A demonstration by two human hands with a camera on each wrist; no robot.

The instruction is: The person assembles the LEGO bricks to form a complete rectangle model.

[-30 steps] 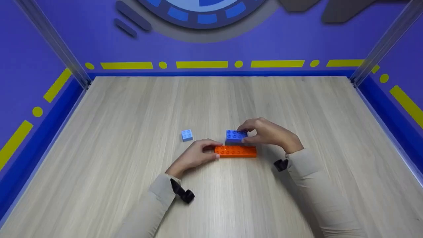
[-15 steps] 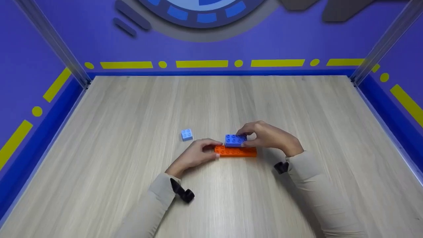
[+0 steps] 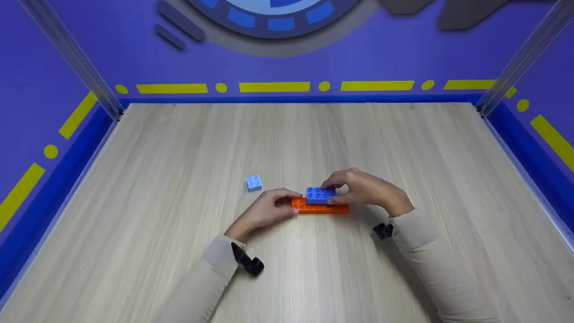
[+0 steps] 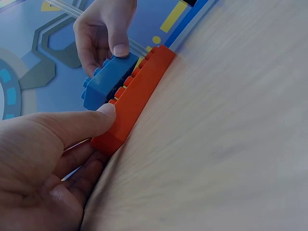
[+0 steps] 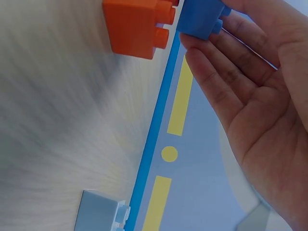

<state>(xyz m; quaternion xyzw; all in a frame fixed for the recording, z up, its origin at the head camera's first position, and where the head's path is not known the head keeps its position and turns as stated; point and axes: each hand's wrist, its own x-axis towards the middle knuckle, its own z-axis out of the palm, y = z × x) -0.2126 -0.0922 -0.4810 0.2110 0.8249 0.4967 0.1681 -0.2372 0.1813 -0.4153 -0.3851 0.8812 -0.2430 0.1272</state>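
Note:
A long orange brick (image 3: 320, 209) lies on the table, its left end pinched between thumb and fingers of the left hand (image 3: 264, 210). Over its studs the right hand (image 3: 365, 188) holds a blue brick (image 3: 317, 195) by its right end. In the left wrist view a narrow gap shows between the blue brick (image 4: 103, 83) and the studs of the orange brick (image 4: 139, 98). The right wrist view shows the blue brick (image 5: 198, 18) at the right hand's fingertips, near the orange brick's end (image 5: 132, 29).
A small light blue brick (image 3: 254, 183) stands on the table (image 3: 188, 148) to the left, behind the left hand. Another light blue brick (image 5: 98, 211) shows in the right wrist view, mostly hidden behind the right hand in the head view. Blue walls enclose the table.
The right hand has brought the blue brick from behind the orange brick toward the person, over its studs. The left hand has stayed on the orange brick's left end.

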